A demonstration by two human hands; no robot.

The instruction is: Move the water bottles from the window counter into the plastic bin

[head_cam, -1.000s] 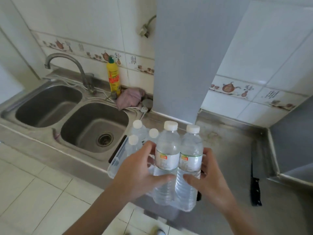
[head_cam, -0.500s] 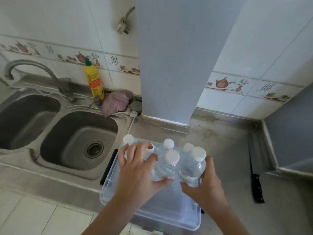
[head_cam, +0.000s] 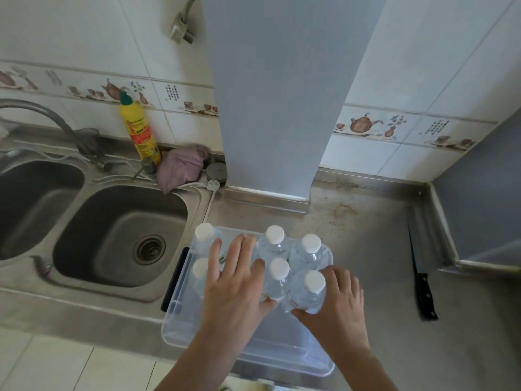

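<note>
A clear plastic bin [head_cam: 180,328] rests on the steel counter beside the sink. Several clear water bottles with white caps stand upright inside its far half. My left hand [head_cam: 236,283] curls around one bottle [head_cam: 277,277] from the left, fingers spread over the bin. My right hand [head_cam: 335,303] grips the neighbouring bottle [head_cam: 310,289] from the right. Both held bottles are low inside the bin, pressed side by side. Two more bottles [head_cam: 275,238] [head_cam: 308,246] stand just behind them, and two others [head_cam: 204,235] stand at the bin's left.
A double steel sink [head_cam: 118,232] lies left of the bin, with a yellow soap bottle [head_cam: 139,131] and a pink rag [head_cam: 181,165] behind it. A black-handled knife [head_cam: 421,280] lies on the counter to the right. A grey pillar [head_cam: 270,94] rises behind.
Both hands have lowered the two bottles from above the bin down into it, beside the others. The view has tilted downward and shifted right.
</note>
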